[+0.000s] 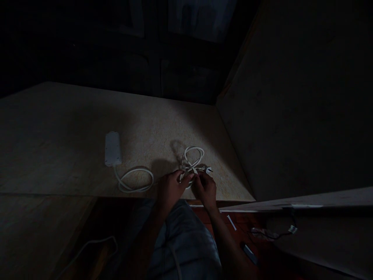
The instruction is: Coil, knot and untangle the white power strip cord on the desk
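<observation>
Both hands work at a looped white power cord over the front edge of the tabletop. My left hand is closed, thumb and fingers pinching the cord from the left. Opposite it, my right hand pinches the same bundle, its fingertips close to the left thumb. One loop stands up above the fingers. The cord's plug sticks out to the right, just above my right hand, prongs pointing right. A white power strip lies to the left, with a loose loop of cord running from it.
The pale tabletop meets a wall panel on the right and dark panes behind. My legs are below its front edge. On the reddish floor lie a white stick, a dark oblong object and a thin dark cable.
</observation>
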The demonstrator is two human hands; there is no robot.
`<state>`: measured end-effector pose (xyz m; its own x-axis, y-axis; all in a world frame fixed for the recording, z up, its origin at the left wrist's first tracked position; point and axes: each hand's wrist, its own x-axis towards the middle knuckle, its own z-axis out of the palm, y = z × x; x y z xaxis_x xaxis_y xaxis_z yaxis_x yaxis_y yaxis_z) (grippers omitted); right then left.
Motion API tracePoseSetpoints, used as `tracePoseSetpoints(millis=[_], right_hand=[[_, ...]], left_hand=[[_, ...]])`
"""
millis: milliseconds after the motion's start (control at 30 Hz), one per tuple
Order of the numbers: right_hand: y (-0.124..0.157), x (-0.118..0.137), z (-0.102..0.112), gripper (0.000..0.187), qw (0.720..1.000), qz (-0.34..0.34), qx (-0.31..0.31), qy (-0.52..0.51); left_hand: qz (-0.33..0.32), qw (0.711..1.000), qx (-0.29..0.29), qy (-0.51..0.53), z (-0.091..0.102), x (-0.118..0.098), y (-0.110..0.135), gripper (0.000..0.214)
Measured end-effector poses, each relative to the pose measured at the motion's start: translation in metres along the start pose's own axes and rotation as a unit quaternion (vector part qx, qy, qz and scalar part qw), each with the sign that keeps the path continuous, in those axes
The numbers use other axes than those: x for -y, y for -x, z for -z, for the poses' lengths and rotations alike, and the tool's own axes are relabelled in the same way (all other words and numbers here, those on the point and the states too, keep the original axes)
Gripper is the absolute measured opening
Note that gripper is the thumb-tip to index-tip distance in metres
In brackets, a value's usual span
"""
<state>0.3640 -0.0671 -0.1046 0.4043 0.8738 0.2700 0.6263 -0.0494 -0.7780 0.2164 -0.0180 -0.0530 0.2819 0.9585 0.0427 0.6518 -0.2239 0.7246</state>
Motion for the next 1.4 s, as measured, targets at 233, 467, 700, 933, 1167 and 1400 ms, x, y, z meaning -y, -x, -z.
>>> tracePoseSetpoints(millis=[233,467,700,933,1167,1400], right_hand=[[0.001,-0.003,-0.005,0.034,0.999,-0.033,-0.026,-0.012],[0.001,-0.004,-0.008,0.036,0.996,-0.075,-0.046,-0.032],[0.001,-0.001,-0.005,0.034,0.997,-0.069,-0.034,0.003],[-0.001,0.001,-0.002,0.036,0.998,-0.043,0.006,0.045],[-0.001,-0.003,-0.002,0.04,0.999,-0.005,0.017,0.051],[-0.001,-0.003,-0.001,0.043,0.999,-0.01,0.013,0.042]], left_hand=[[-0.012,0.997,-0.01,0.069,-0.006,0.003,0.0,0.033],[0.05,0.942,-0.089,0.32,0.002,0.035,0.039,0.032],[0.172,0.842,-0.115,0.498,-0.002,0.051,0.058,0.047],[0.137,0.818,-0.108,0.548,-0.001,0.043,0.043,0.042],[0.141,0.85,0.003,0.508,0.006,0.036,0.023,0.047],[0.133,0.911,0.062,0.385,0.005,0.039,0.041,0.053]])
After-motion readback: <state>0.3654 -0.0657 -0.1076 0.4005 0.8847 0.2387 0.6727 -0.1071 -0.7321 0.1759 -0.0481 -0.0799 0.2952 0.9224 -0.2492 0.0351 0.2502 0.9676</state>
